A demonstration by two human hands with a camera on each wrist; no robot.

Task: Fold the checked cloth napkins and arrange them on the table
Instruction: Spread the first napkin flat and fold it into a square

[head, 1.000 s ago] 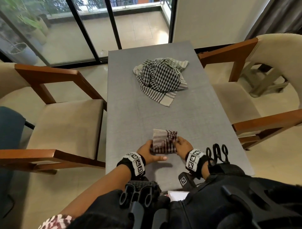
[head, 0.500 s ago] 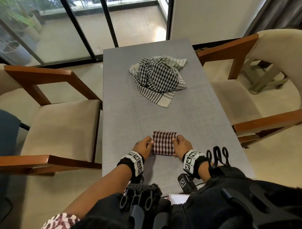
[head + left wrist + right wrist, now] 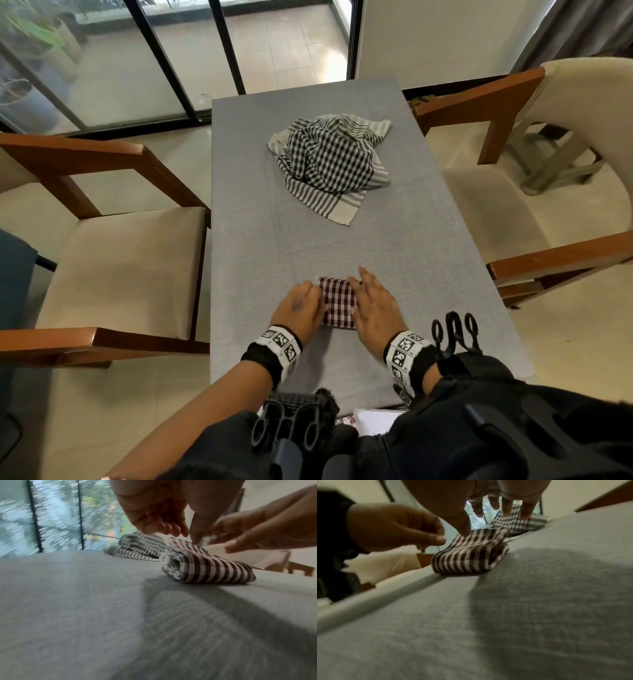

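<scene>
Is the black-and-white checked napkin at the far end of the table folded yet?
No, the black-and-white checked napkin lies crumpled in a loose heap on the grey table, its striped border splayed out.

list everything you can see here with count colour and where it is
folded napkin: 1, dark red and white check, near end of the table between the hands
loose napkin: 1, black and white check with striped border, crumpled at the far middle of the table
table: 1, grey, centre of the room
chairs: 2, wood frames with cream seats, one each side of the table
glass doors: black frames, beyond the far end of the table
wrist bands: 2, black with white coded tags, one on each wrist
left hand: 1, fingers curled, touching the folded napkin's left edge
right hand: 1, fingers straight, thumb on the folded napkin's right edge
</scene>
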